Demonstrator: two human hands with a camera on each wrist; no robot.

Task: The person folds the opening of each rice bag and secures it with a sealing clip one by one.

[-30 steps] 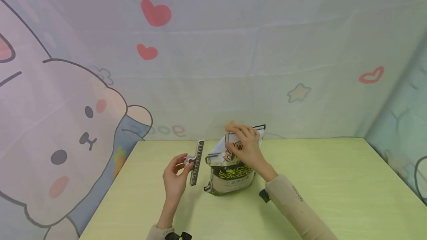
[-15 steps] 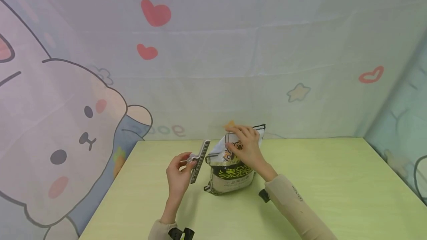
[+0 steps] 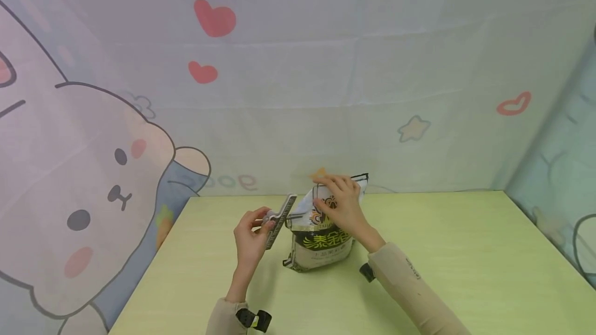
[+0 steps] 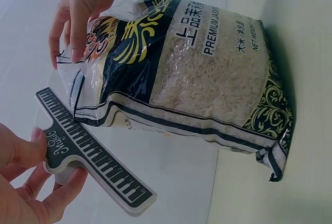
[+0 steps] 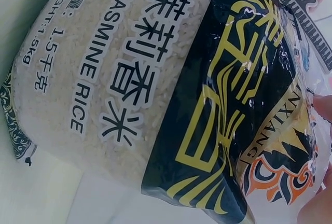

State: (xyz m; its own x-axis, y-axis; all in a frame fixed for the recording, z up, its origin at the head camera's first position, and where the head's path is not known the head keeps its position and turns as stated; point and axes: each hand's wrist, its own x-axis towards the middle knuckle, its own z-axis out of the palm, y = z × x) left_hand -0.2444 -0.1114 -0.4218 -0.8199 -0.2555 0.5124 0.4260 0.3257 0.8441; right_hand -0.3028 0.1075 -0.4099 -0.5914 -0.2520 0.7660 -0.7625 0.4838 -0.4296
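Note:
A bag of jasmine rice (image 3: 321,255) stands on the table, its clear front showing white grains in the left wrist view. My right hand (image 3: 346,213) grips the bag's folded top between thumb and fingers. My left hand (image 3: 250,242) pinches a piano-keyboard clip (image 3: 281,221) by its handle, just left of the bag's upper corner. Black and white keys and the word "Music" mark the clip (image 4: 96,154) in the left wrist view. Its long edge overlaps the bag's top corner there; whether they touch I cannot tell. Part of the clip (image 5: 303,14) also shows in the right wrist view.
The pale green table (image 3: 456,262) extends to both sides of the bag. Behind it hangs a cloth backdrop (image 3: 298,92) printed with a cartoon rabbit, hearts and a star. Dark straps with small cameras (image 3: 253,319) sit at the wrists.
My left hand has brought the clip rightward to the bag's upper left corner, tilting its top to the right. The right hand and the bag hold still.

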